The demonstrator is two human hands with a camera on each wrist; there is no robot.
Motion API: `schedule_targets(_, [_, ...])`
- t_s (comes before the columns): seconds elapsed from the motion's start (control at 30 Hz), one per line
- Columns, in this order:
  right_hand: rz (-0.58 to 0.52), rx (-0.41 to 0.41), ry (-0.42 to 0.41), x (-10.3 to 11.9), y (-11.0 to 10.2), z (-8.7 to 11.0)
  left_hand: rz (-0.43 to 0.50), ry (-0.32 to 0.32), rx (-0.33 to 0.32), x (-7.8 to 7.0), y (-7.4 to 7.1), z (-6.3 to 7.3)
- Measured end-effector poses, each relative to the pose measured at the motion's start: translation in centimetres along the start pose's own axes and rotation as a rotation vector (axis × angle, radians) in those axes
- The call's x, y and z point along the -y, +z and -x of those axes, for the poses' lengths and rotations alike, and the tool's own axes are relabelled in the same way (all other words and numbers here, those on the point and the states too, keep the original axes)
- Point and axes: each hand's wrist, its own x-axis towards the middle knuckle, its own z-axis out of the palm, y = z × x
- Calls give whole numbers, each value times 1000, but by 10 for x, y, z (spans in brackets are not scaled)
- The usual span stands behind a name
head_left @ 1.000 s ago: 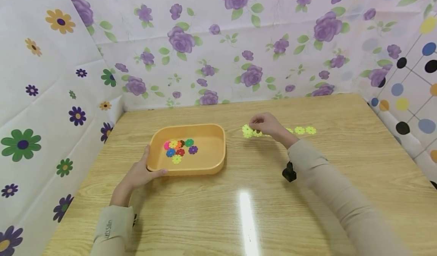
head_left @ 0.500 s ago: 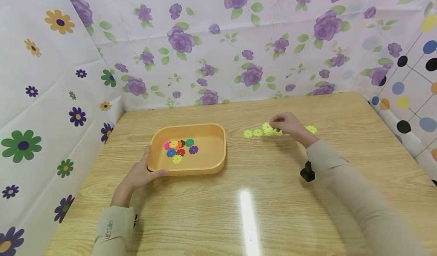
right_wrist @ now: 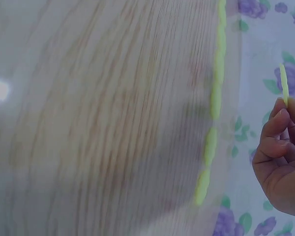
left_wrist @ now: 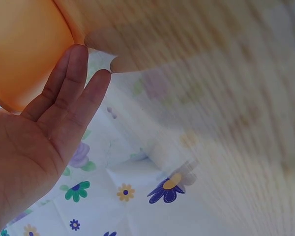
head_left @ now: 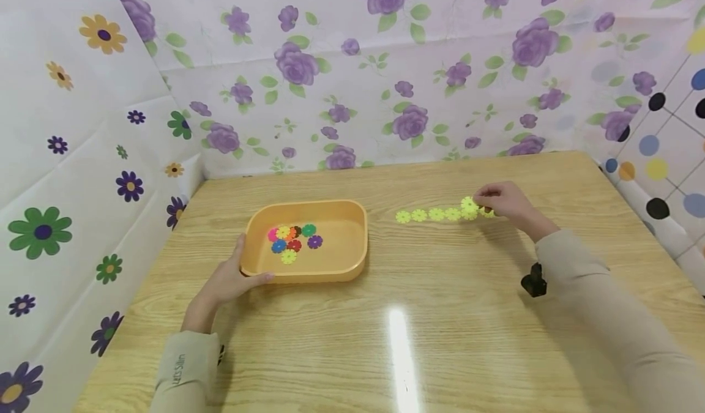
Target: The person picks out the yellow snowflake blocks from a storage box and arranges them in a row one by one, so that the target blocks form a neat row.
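My right hand pinches a yellow-green flower-shaped plastic piece between thumb and fingertips; in the right wrist view this flower piece stands edge-on. Below it runs a row of matching flower pieces on the table, its right end partly covered by the hand. At the left, an orange-yellow plastic tray has my left hand against its front left corner. The thumb lies along the front wall. In the left wrist view the left fingers stretch fairly straight against the tray's outside.
Several flower pieces in mixed colours lie in the tray, some overlapping. The wood-grain table meets a flower-printed wall covering at the back and left. A bright light reflection shows on the table's front part.
My right hand has moved right along the row with the pinched flower piece, uncovering the row's left part. The left hand and tray have stayed in place.
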Motion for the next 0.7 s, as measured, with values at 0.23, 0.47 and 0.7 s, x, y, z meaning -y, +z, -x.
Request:
schedule_targets(0.23, [-6, -4, 29, -15, -18, 11, 1, 0, 1, -1, 0, 0])
schedule_targets(0.47, [50, -32, 84, -31, -38, 16, 4, -1, 1, 0, 0, 0])
schedule_targets(0.7, [34, -68, 139, -46, -57, 19, 3, -9, 5, 0, 1, -1])
